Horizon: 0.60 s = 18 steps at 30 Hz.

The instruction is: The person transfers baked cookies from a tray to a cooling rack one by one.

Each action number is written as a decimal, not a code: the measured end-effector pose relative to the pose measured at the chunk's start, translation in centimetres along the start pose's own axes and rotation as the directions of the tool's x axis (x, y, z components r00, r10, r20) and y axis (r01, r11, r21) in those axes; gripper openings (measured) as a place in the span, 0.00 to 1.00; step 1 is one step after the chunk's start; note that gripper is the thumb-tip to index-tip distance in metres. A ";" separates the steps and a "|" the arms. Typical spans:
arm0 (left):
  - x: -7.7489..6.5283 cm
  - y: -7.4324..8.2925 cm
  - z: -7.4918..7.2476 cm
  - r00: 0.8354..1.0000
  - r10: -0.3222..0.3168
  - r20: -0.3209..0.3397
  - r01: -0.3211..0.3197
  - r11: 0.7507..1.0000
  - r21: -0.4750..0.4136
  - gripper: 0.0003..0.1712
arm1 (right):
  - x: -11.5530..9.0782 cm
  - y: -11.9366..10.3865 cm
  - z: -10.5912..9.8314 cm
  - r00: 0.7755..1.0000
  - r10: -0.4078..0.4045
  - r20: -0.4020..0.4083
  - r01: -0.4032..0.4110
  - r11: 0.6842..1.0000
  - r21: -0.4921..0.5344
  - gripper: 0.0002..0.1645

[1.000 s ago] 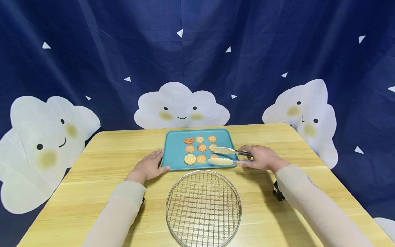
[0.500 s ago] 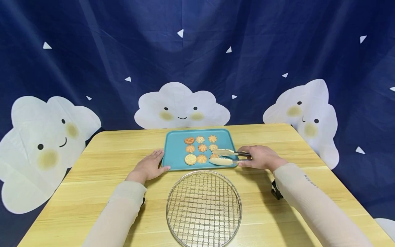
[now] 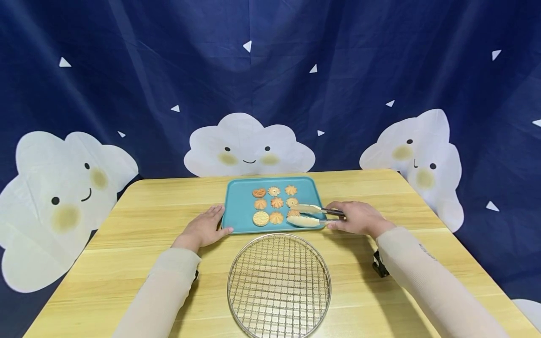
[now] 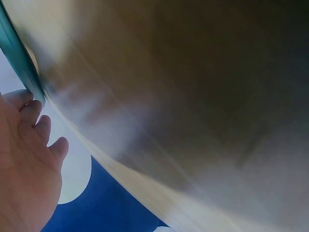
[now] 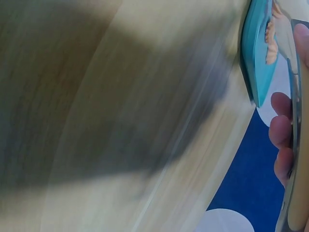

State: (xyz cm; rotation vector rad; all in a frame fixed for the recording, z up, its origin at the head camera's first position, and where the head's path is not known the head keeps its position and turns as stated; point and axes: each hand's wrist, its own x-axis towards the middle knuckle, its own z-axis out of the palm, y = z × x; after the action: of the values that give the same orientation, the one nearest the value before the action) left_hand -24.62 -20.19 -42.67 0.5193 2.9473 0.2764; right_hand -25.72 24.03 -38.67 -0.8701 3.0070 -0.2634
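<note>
A teal tray (image 3: 238,206) lies towards the far side of the table, bearing several cookies in rows. My left hand (image 3: 204,228) touches its left edge with extended fingers; in the left wrist view the fingertips meet the tray's rim (image 4: 21,60). On the right, my right hand (image 3: 358,218) grips a pair of tongs (image 3: 305,221) with cream-coloured tips. The tongs' arms are spread apart over the tray, either side of the front-right cookie (image 3: 293,213), which they partly hide. The right wrist view shows fingers (image 5: 280,131) curled around the tongs' handle (image 5: 303,140).
A round wire rack (image 3: 279,284) sits on the wooden table (image 3: 127,263) in front of the tray, between the two forearms. Behind the table hangs a blue curtain (image 3: 270,70) with cloud prints.
The right hand has shifted the tongs very slightly towards the front, baring more of the middle-right cookie. The left hand, tray and rack stay in place.
</note>
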 end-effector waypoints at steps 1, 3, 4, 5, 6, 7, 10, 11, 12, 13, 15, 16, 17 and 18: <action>0.0 0.0 0.0 1.000 0.001 -0.001 -0.001 1.000 0.000 0.47 | -0.1 0.0 0.0 1.000 0.000 -0.009 0.000 1.000 0.000 0.35; 0.0 0.0 0.0 1.000 0.002 -0.002 -0.002 1.000 -0.001 0.47 | -0.2 0.0 0.0 1.000 0.002 -0.022 -0.002 1.000 0.003 0.36; 0.0 0.0 0.0 1.000 0.001 -0.002 -0.001 1.000 -0.002 0.47 | -0.2 0.0 -0.1 1.000 0.001 -0.029 -0.001 1.000 0.003 0.36; 0.0 0.0 0.0 1.000 0.002 -0.003 -0.002 1.000 -0.003 0.47 | -0.3 -0.1 -0.2 0.999 0.001 -0.037 -0.001 1.000 0.006 0.37; 0.0 0.0 0.0 1.000 0.001 -0.002 -0.001 1.000 -0.001 0.47 | -0.4 -0.1 -0.3 0.999 0.000 -0.041 0.001 1.000 0.007 0.37; 0.0 0.0 0.0 1.000 0.000 -0.001 0.000 1.000 0.000 0.47 | -0.5 -0.2 -0.3 0.999 -0.002 -0.045 0.002 1.000 0.008 0.37; 0.0 0.0 0.0 1.000 0.002 -0.001 -0.002 1.000 -0.001 0.47 | -0.7 -0.3 -0.5 0.998 -0.015 -0.061 0.015 1.000 0.000 0.37; 0.0 0.0 0.0 1.000 0.002 0.000 -0.002 1.000 -0.001 0.47 | -0.8 -0.3 -0.5 0.998 -0.023 -0.067 0.023 1.000 0.000 0.37; 0.0 0.0 0.0 1.000 0.001 0.001 -0.001 1.000 -0.003 0.47 | -0.9 -0.4 -0.5 0.997 -0.032 -0.072 0.032 0.999 -0.002 0.37; 0.0 0.0 0.0 1.000 0.002 0.001 -0.002 1.000 -0.005 0.47 | -0.9 -0.4 -0.5 0.996 -0.042 -0.078 0.042 0.999 -0.005 0.37; 0.0 0.0 0.0 1.000 0.003 0.001 -0.003 1.000 -0.005 0.47 | -1.1 -0.5 -0.5 0.994 -0.064 -0.086 0.063 0.998 -0.009 0.37; 0.0 0.0 0.0 1.000 0.003 0.001 -0.003 1.000 -0.004 0.47 | -1.1 -0.6 -0.4 0.993 -0.076 -0.089 0.075 0.997 -0.010 0.38; 0.0 0.0 0.0 1.000 0.004 0.000 -0.004 1.000 -0.004 0.47 | -1.2 -0.7 -0.4 0.992 -0.086 -0.091 0.086 0.996 -0.011 0.38; 0.0 0.0 0.0 1.000 0.005 0.000 -0.005 1.000 -0.003 0.47 | -1.2 -0.9 -0.3 0.991 -0.098 -0.092 0.097 0.995 -0.014 0.38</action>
State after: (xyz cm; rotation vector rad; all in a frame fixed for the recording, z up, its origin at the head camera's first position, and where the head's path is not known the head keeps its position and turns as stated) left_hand -24.68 -20.22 -42.68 0.5259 2.9459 0.2806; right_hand -24.24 24.03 -38.27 -1.0354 3.0567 -0.2991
